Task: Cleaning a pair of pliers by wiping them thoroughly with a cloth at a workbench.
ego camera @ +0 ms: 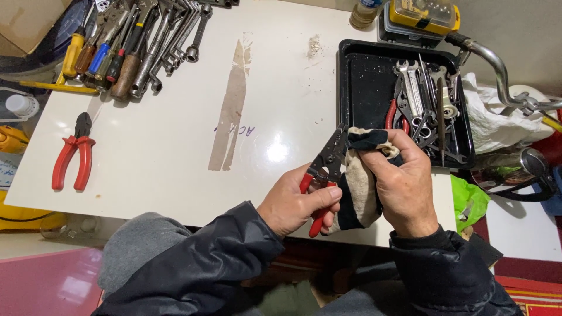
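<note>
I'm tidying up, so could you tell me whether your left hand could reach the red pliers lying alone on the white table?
Probably not right away: the left hand grips red-handled pliers, though bare table leads to the red pliers.

Bright overhead light, glare on table, sharp

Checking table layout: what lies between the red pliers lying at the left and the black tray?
In the head view, bare white tabletop with a brown tape strip separates pliers and tray.

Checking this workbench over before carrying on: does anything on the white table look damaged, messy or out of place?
Yes. A long brown strip of worn tape or residue runs down the white table top, with a smaller scuffed patch near the black tray. One pair of red-handled pliers lies alone, apart from the tool pile.
</note>
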